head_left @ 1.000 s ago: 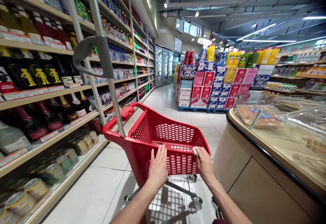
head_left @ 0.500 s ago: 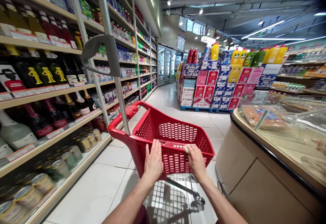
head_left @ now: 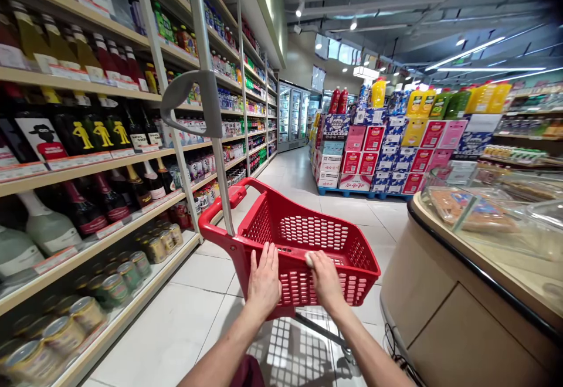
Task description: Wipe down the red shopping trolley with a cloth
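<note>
A red plastic shopping cart (head_left: 308, 231) with a perforated basket stands before me; no goods show inside it. A grey metal pole with a grey plastic handle (head_left: 211, 105) rises at its left end. My left hand (head_left: 264, 275) lies flat against the cart's near side, fingers stretched out and pointing up at the rim. My right hand (head_left: 326, 278) is closed over the near rim, to the right of the left one. A small crumpled white cloth (head_left: 310, 259) pokes out at its fingertips, mostly hidden by them.
Shelves of bottles (head_left: 83, 135) and cans (head_left: 118, 287) run along the left. On the right stands a curved counter (head_left: 433, 281) with a glass top and packaged food. Stacked drink boxes (head_left: 365, 152) fill the middle distance, with fridges (head_left: 292, 111) behind. Cables (head_left: 396, 346) lie by the counter base.
My right hand has slid left along the cart's rim with the white cloth, closer to my left hand. The left hand stays against the side. The view has turned slightly left.
</note>
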`<act>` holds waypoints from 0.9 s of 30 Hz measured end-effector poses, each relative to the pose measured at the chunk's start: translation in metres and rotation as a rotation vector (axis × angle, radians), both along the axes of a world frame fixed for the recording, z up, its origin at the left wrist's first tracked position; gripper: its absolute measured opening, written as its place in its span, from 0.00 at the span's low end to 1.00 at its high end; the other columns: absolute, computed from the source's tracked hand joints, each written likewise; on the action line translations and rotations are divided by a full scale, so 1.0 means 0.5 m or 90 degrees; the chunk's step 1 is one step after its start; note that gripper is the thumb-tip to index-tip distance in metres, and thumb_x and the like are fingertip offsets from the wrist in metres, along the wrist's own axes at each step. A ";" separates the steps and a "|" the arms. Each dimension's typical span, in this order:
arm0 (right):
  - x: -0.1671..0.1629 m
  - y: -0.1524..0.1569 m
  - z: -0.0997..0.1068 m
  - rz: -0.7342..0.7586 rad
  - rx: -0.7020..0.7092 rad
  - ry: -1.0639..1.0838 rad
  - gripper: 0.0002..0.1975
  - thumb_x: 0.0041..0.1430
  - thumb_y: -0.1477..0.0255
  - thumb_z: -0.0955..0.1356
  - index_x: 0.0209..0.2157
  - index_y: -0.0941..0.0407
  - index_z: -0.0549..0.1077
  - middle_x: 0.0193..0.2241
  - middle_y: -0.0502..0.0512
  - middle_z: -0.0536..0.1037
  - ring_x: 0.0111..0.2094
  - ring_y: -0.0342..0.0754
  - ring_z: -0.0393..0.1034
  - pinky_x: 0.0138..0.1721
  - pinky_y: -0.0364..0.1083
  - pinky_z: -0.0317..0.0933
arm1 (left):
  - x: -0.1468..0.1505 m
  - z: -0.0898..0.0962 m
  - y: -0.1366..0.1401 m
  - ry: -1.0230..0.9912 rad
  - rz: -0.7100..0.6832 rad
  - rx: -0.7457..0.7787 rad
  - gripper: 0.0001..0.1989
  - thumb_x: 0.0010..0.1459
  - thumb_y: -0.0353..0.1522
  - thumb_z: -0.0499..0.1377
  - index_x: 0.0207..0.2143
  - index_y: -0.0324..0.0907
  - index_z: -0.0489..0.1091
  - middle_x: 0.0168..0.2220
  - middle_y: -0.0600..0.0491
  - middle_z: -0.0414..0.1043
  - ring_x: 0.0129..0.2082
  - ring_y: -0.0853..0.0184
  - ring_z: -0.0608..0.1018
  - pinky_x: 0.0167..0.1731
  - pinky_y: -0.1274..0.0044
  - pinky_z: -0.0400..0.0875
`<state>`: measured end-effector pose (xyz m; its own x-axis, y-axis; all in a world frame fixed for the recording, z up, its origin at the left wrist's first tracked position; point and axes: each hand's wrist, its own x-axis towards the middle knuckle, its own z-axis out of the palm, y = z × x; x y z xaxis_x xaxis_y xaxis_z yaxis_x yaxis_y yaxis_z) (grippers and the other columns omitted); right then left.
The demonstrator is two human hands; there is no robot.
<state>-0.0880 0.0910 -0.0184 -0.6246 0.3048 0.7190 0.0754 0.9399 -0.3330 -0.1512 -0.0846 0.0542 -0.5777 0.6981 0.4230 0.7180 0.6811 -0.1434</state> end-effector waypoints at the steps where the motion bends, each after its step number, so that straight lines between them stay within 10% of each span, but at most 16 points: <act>1: -0.017 -0.025 0.011 0.029 0.001 0.000 0.20 0.57 0.76 0.55 0.50 0.56 0.64 0.48 0.59 0.69 0.52 0.53 0.58 0.51 0.57 0.55 | 0.001 0.004 -0.001 -0.003 -0.006 -0.002 0.32 0.48 0.31 0.48 0.57 0.32 0.50 0.60 0.46 0.48 0.61 0.61 0.44 0.58 0.62 0.35; 11: 0.010 0.029 -0.006 0.005 0.003 -0.018 0.19 0.55 0.75 0.57 0.48 0.56 0.66 0.46 0.59 0.70 0.51 0.55 0.60 0.50 0.58 0.56 | -0.034 0.045 -0.060 0.009 0.038 0.033 0.32 0.47 0.28 0.48 0.57 0.33 0.52 0.60 0.47 0.48 0.61 0.61 0.46 0.58 0.59 0.37; 20: -0.108 -0.160 0.108 0.149 -0.003 0.011 0.20 0.57 0.77 0.56 0.51 0.56 0.63 0.47 0.57 0.70 0.50 0.50 0.60 0.51 0.54 0.56 | -0.032 0.038 -0.069 0.036 0.018 0.021 0.30 0.48 0.29 0.47 0.57 0.35 0.52 0.60 0.49 0.49 0.61 0.62 0.48 0.58 0.61 0.37; 27: -0.009 -0.032 0.021 0.037 0.006 -0.005 0.18 0.58 0.71 0.57 0.49 0.55 0.66 0.46 0.59 0.70 0.51 0.54 0.59 0.50 0.58 0.54 | -0.025 0.028 -0.082 0.047 -0.001 0.043 0.32 0.48 0.29 0.48 0.57 0.35 0.51 0.60 0.49 0.47 0.61 0.62 0.47 0.58 0.61 0.37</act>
<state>-0.0926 0.0750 -0.0079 -0.6468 0.2619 0.7163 0.0238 0.9457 -0.3243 -0.1635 -0.1256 0.0684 -0.5423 0.6672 0.5106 0.7083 0.6900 -0.1493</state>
